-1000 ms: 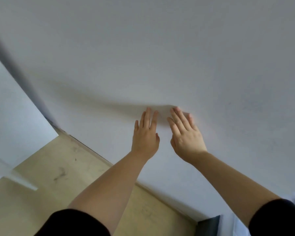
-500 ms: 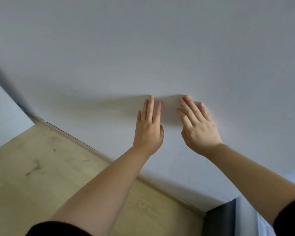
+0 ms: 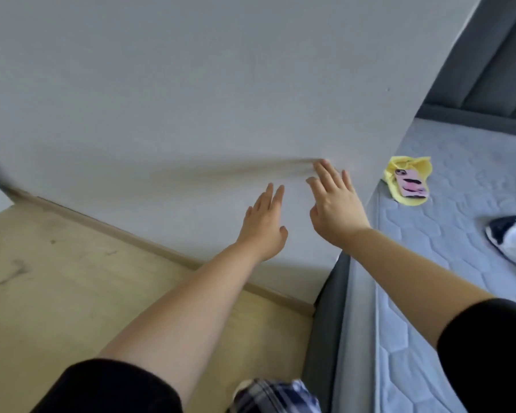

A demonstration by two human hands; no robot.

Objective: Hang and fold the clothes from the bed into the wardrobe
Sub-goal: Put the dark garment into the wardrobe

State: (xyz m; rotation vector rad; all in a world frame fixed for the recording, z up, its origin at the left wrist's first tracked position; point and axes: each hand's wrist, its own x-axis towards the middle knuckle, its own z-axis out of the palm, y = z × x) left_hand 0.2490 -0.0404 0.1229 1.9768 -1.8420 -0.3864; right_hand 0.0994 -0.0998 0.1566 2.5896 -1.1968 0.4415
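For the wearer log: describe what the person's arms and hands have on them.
Both forearms are bare from elbow to wrist. Each upper arm wears a plain black sleeve: left sleeve, right sleeve. The left hand and right hand show no gloves, rings, watch or bracelets. No markings are visible on the sleeves.

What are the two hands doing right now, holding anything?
Left hand: open, fingers straight, holding nothing.
Right hand: open, fingers spread toward the white panel, holding nothing.
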